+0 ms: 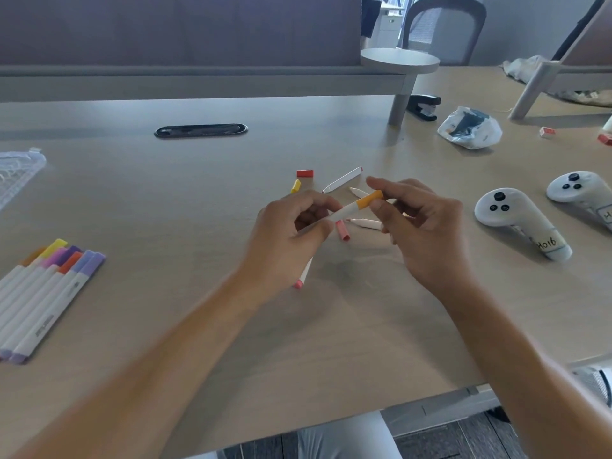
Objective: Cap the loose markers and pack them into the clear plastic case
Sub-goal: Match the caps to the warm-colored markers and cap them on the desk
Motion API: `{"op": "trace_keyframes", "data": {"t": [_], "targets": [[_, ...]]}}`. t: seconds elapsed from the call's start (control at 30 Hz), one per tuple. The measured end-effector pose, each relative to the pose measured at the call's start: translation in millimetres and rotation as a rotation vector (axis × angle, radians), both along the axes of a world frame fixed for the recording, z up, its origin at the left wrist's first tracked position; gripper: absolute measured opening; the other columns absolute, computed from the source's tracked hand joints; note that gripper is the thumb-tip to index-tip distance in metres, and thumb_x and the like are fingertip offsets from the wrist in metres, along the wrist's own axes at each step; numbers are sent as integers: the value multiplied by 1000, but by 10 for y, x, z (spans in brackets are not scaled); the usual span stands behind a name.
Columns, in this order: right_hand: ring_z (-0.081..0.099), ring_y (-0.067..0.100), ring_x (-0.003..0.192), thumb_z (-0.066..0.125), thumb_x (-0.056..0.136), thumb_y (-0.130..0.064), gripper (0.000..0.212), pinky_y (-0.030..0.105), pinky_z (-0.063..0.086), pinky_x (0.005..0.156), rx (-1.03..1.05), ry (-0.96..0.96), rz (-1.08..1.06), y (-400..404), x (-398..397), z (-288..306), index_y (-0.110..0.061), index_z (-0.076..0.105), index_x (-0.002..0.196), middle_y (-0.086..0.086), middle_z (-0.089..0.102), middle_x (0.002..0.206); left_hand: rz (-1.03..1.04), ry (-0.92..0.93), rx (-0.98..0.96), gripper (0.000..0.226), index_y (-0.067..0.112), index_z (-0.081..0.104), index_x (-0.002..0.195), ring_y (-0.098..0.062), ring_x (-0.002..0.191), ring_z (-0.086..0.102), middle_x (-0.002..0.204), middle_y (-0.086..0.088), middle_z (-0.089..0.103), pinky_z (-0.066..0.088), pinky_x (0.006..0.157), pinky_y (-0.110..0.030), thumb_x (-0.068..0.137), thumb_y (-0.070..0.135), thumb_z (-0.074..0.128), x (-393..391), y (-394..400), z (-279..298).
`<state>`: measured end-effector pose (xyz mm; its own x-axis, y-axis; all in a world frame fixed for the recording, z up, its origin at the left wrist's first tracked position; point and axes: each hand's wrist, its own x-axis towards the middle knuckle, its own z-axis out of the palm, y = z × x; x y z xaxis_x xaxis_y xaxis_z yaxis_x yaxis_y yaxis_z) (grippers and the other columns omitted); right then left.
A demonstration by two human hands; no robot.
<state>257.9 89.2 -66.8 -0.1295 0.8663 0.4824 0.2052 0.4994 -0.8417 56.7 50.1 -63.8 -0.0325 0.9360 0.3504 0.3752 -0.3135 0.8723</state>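
Marker in hand: a white marker was held between both hands, its long axis running from lower left up to the right.
Cap: an orange cap was seated on the marker's upper-right end; whether fully pressed home could not be told.
Left hand: fingers curled round the barrel.
Right hand: fingertips pinched on the cap.
Loose pieces: uncapped markers and a pink cap lay on the counter just beyond the hands.
Clear case: seen far to the left, well apart from the left hand.

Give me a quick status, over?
Left hand grips marker; right hand pinches its orange cap. Loose caps, markers below. Nothing blocking.
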Motion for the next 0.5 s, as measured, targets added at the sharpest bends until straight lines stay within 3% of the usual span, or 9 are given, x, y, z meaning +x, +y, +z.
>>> {"op": "trace_keyframes", "data": {"t": [0.13, 0.27, 0.37, 0.5], "targets": [[61, 18, 75, 69, 98, -7, 36, 30, 52, 68, 40, -45, -33, 4, -29, -18, -35, 73, 121, -15, 65, 97, 24, -7, -13, 22, 22, 76, 100, -14, 78, 66, 86, 5, 70, 57, 80, -37, 85, 8, 69, -6, 27, -18], [65, 9, 85, 69, 98, -9, 43, 24, 51, 77, 15, -211, -17, 50, -62, -42, -28, 67, 136, -19, 66, 107, 108, 115, -17, 22, 23, 77, 98, -12, 75, 63, 87, 5, 66, 54, 75, -27, 86, 6, 72, -33, 12, 37], [64, 3, 89, 71, 96, -11, 51, 11, 47, 76, -8, -349, 33, 26, -154, 63, -20, 60, 146, -18, 64, 115, 191, 253, -27, 20, 24, 77, 98, -12, 81, 65, 86, 4, 69, 51, 76, -24, 85, 9, 71, -127, -12, 159], [64, 4, 93, 73, 96, -21, 54, 20, 51, 84, 6, -453, 103, -94, -457, 223, -32, 56, 146, -14, 64, 116, 285, 370, -107, 18, 23, 76, 98, -12, 81, 63, 82, 8, 69, 51, 73, -28, 84, 14, 71, -374, -175, 267]]}}
